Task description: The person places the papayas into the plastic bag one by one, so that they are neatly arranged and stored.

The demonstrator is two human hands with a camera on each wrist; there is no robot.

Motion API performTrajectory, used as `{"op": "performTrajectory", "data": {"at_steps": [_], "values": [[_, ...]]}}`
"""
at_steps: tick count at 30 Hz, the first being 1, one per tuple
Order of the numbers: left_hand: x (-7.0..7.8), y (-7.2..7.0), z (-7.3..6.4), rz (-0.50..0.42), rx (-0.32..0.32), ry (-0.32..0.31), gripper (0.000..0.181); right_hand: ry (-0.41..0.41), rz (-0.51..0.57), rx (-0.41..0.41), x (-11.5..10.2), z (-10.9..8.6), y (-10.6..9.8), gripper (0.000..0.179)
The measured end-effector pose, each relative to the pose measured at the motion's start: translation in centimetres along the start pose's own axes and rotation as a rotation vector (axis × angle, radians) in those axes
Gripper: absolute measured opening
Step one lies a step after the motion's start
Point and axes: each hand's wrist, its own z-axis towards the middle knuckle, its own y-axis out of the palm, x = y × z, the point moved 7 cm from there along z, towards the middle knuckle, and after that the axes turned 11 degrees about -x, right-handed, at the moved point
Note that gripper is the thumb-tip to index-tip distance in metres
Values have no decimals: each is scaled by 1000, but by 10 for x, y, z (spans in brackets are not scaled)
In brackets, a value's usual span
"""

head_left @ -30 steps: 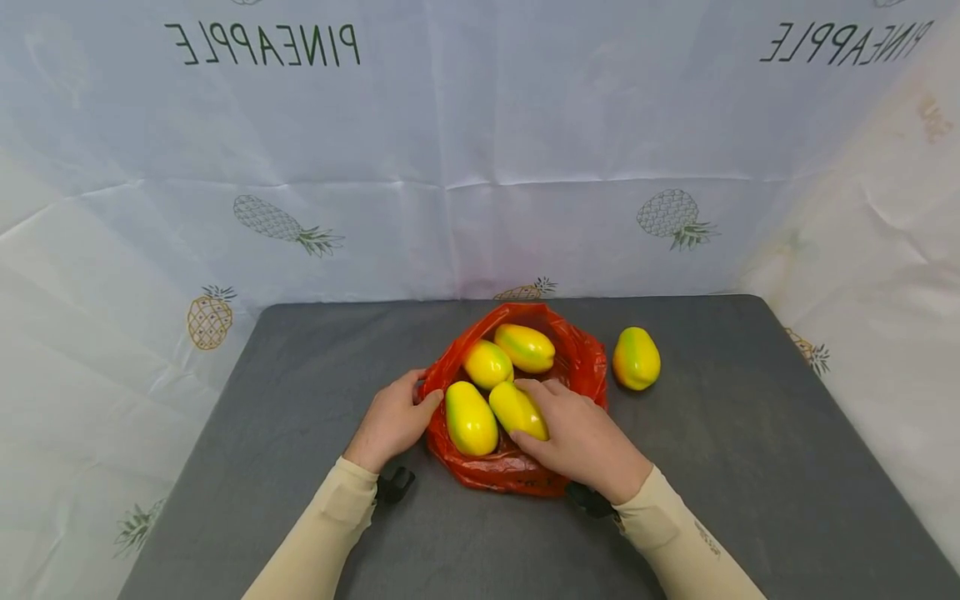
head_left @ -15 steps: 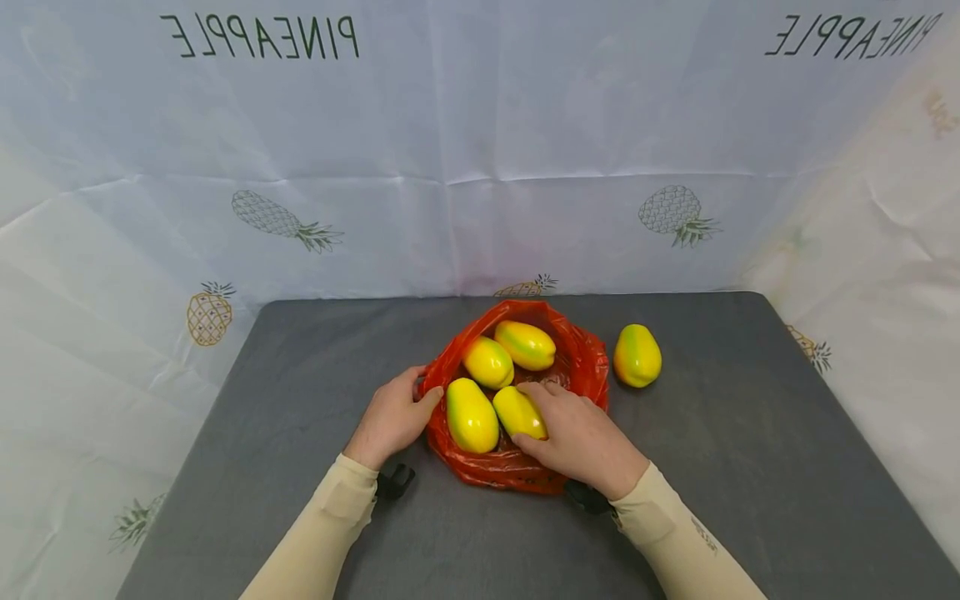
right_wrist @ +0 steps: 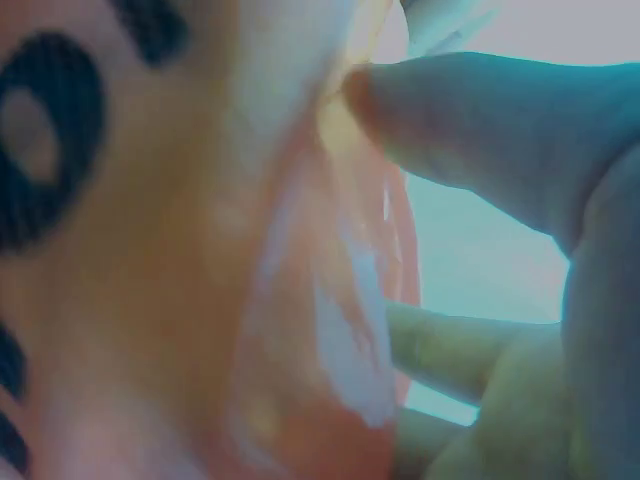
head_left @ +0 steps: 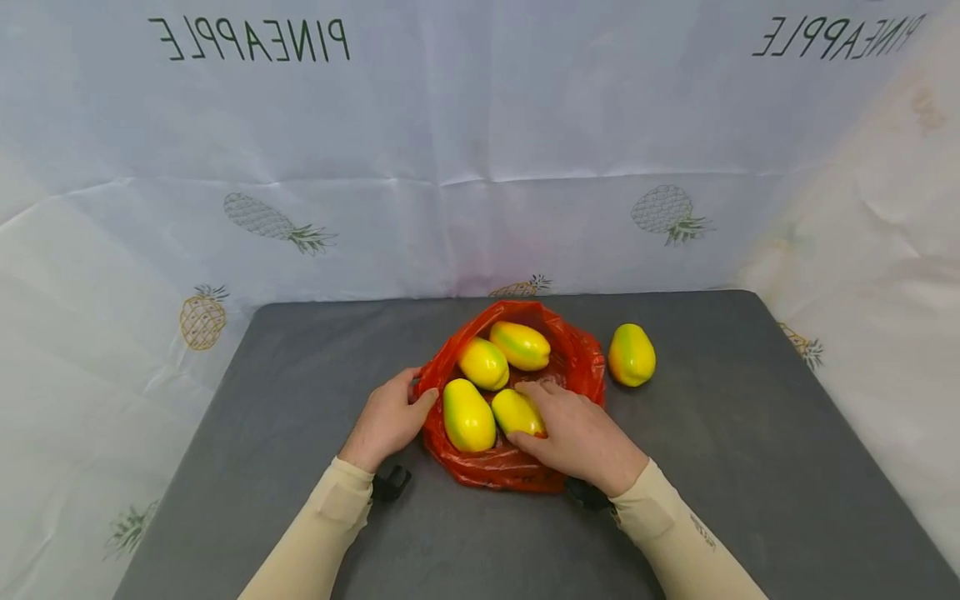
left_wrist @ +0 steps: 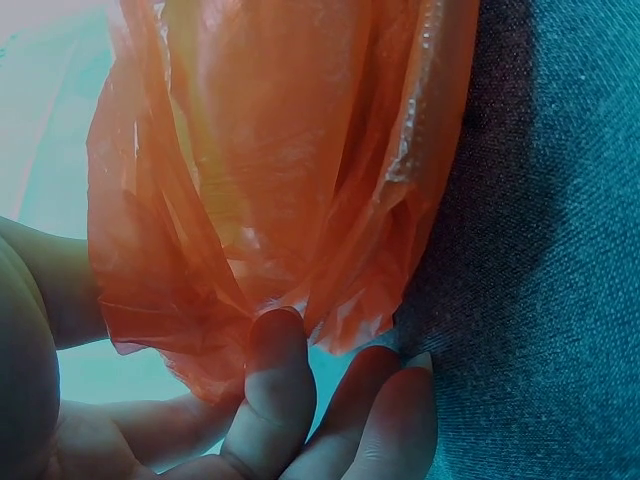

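A red plastic bag [head_left: 588, 358] stands with its mouth open on the table. Inside it lie a papaya at the left front [head_left: 469, 417], another behind it [head_left: 483, 364] and a third at the back [head_left: 521, 346], all yellow with green streaks. My right hand [head_left: 581, 433] reaches over the bag's right front rim and grips one more papaya [head_left: 516, 412] between thumb and fingers, low in the bag. At the bag's left side, my left hand [head_left: 392, 417] pinches the rim. In the left wrist view the fingers [left_wrist: 275, 375] touch the gathered red film.
One loose papaya [head_left: 632, 356] sits on the dark grey table [head_left: 720, 467], to the right of the bag. A white cloth [head_left: 375, 233] printed with pineapples hangs behind the table and along both sides.
The papaya in my right hand has moved slightly down and to the right, away from the papayas beside it. My left hand keeps its place on the bag's rim.
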Motion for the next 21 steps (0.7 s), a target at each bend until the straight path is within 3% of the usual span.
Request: {"op": "performTrajectory", "data": {"at_steps": [6, 10, 16, 21], "values": [[-2, 0, -1, 4, -5, -1, 58, -55, 32, 80, 0, -9, -25, 62], [-1, -2, -1, 5, -11, -3, 59, -47, 55, 150, 13, -18, -50, 64], [-1, -1, -2, -8, -17, 3, 58, 60, 91, 241, 51, -33, -83, 65], [-1, -1, -4, -14, -18, 0, 58, 151, 115, 281, 86, -36, -96, 64]]}}
